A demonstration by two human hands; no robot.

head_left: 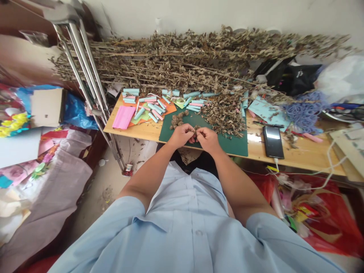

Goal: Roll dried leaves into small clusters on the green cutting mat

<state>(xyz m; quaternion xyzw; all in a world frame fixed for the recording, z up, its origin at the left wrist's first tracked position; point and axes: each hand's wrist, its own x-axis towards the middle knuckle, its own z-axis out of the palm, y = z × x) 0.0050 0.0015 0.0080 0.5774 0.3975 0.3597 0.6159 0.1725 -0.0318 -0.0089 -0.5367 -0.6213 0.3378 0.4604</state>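
Note:
Both hands meet over the front edge of a green mat [231,146] on a wooden table. My left hand [182,135] is closed, its fingers pinching a small bit of dried leaf [195,130]. Beside it my right hand [208,138] pinches the same bit from the other side. Just behind the left hand lies a small clump of crumbled dried leaf [178,119]. A larger heap of loose dried leaves [224,113] covers the mat's right part, behind my right hand. The fingertips partly hide what they hold.
Long dried leafy stalks [170,60] lie along the back wall. Rolled paper tubes [156,110] and a pink paper stack [124,117] are at the left. To the right are a phone [273,142] with a cable and blue string [305,110]. Metal crutches [91,79] lean by the left end.

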